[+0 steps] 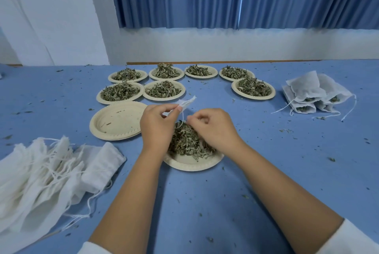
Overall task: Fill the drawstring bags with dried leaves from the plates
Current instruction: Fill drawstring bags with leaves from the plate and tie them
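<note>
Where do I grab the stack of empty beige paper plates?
I'd pinch the stack of empty beige paper plates at its near-left rim, from the left. It lies flat, so only the rim gives an edge, and the left hand and the leaf-filled beige plate crowd its right side.

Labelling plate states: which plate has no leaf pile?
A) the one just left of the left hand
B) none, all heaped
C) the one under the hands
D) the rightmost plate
A: the empty plate beside the left hand holds only crumbs; the plate under the hands and the rightmost plate are heaped with dried leaves.
</note>
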Motion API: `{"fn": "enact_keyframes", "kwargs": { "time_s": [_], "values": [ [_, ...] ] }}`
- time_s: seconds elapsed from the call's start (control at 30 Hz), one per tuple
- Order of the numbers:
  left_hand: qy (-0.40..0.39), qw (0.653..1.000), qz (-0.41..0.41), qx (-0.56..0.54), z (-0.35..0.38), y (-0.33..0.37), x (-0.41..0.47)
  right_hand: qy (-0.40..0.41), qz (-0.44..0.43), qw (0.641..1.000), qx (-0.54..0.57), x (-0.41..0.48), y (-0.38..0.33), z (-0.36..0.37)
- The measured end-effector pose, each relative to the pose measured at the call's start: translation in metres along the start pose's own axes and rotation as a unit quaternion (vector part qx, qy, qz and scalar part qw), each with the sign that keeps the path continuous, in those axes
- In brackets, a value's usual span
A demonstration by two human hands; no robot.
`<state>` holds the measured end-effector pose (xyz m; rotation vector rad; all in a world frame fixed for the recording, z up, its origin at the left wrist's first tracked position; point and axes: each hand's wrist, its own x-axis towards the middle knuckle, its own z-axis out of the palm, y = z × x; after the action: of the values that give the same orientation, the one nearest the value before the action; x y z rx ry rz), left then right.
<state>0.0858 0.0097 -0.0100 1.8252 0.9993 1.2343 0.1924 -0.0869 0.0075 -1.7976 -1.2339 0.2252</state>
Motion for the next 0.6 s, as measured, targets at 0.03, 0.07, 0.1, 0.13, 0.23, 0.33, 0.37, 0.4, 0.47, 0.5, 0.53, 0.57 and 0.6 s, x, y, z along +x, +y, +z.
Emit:
{"fn": "enact_keyframes", "kwargs": {
  "time_s": [0.03, 0.07, 0.1, 0.13, 0.23, 0.33, 0.37, 0.4, 0.47, 0.5, 0.53, 0.57, 0.6],
  "values": [
    [-0.018, 1.0, 0.0, -0.016, 0.0, 0.002, 0.0, 0.036, 0.01, 0.999, 0.017, 0.005, 0.002, -0.001],
    [-0.035, 0.999, 0.005, -0.029, 0.0, 0.005, 0.0, 0.059, 0.018, 0.998, 0.031, 0.01, 0.003, -0.002],
    [-0.05, 0.998, 0.014, -0.038, 0.0, 0.007, -0.001, 0.068, 0.026, 0.996, 0.047, 0.014, 0.004, -0.002],
    [-0.061, 0.997, 0.022, -0.046, 0.001, 0.009, -0.001, 0.068, 0.034, 0.995, 0.07, 0.017, 0.005, -0.001],
    [-0.085, 0.994, 0.025, -0.061, 0.002, 0.012, -0.003, 0.059, 0.055, 0.985, 0.15, 0.02, 0.005, 0.001],
    [-0.098, 0.992, 0.0, -0.074, 0.002, 0.013, -0.004, 0.048, 0.064, 0.977, 0.2, 0.019, 0.003, 0.001],
    [-0.101, 0.991, -0.012, -0.084, 0.001, 0.014, -0.003, 0.045, 0.063, 0.976, 0.204, 0.019, 0.002, 0.001],
    [-0.104, 0.99, -0.026, -0.096, 0.0, 0.015, -0.002, 0.045, 0.061, 0.975, 0.209, 0.02, 0.0, 0.001],
    [-0.111, 0.983, -0.063, -0.129, -0.007, 0.017, 0.001, 0.044, 0.065, 0.97, 0.231, 0.021, -0.003, 0.003],
    [-0.118, 0.978, -0.087, -0.149, -0.011, 0.017, 0.004, 0.04, 0.067, 0.967, 0.242, 0.022, -0.005, 0.004],
    [-0.125, 0.972, -0.115, -0.163, -0.015, 0.017, 0.006, 0.033, 0.068, 0.966, 0.249, 0.022, -0.006, 0.006],
    [-0.13, 0.966, -0.144, -0.173, -0.019, 0.016, 0.008, 0.026, 0.067, 0.965, 0.253, 0.023, -0.008, 0.007],
    [-0.13, 0.959, -0.172, -0.186, -0.022, 0.015, 0.01, 0.021, 0.066, 0.965, 0.255, 0.023, -0.009, 0.009]
  ]
}}
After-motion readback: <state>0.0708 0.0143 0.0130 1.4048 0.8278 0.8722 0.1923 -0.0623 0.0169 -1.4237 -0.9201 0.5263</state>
